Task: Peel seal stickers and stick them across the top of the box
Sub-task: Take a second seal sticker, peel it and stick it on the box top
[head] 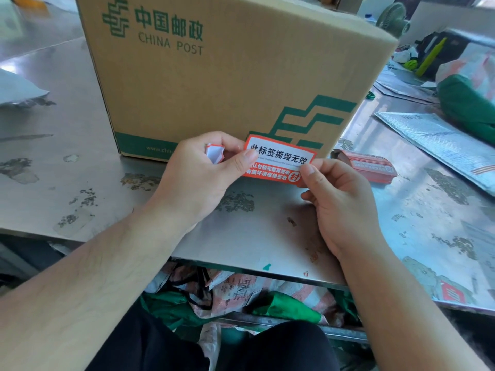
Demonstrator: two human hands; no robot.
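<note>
A tall brown China Post cardboard box [227,76] stands on the metal table [254,231], its front face toward me. In front of its lower edge I hold a red-and-white seal sticker [278,162] between both hands. My left hand [203,175] pinches the sticker's left end with thumb and forefinger and also holds a crumpled scrap of backing paper [214,152] in its fingers. My right hand [340,199] pinches the sticker's lower right corner. The top of the box is out of view.
A stack of red seal stickers [369,168] lies on the table right of the box. Silver bubble mailers [439,140] and a green bag [471,108] lie further right. A grey parcel [18,89] rests far left. Sacks [254,293] fill the space under the table.
</note>
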